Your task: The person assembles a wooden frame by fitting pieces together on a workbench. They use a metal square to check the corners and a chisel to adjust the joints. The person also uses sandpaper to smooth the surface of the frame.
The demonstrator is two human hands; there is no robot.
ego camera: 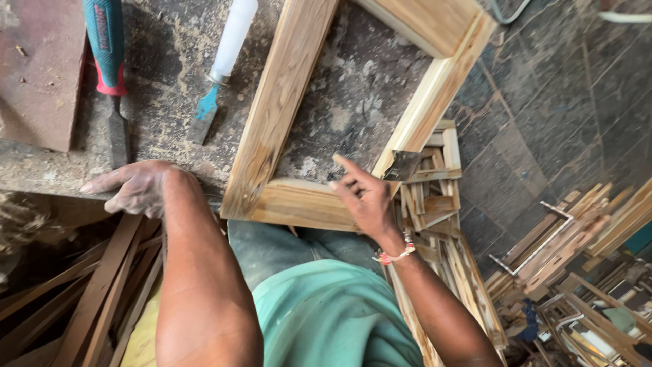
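My left hand rests half-curled on the bench edge; my right hand, open-fingered, seemingly touches the wooden frame at four o'clock.

A dusty workshop corner, seen from above my bench.

I stood over a rough grey workbench coated in sawdust, with a reddish board at its far corner. To my right lay a dark tiled floor, and short wood offcuts were stacked against the bench. Long brown slats leaned below on my left. Daylight fell evenly.
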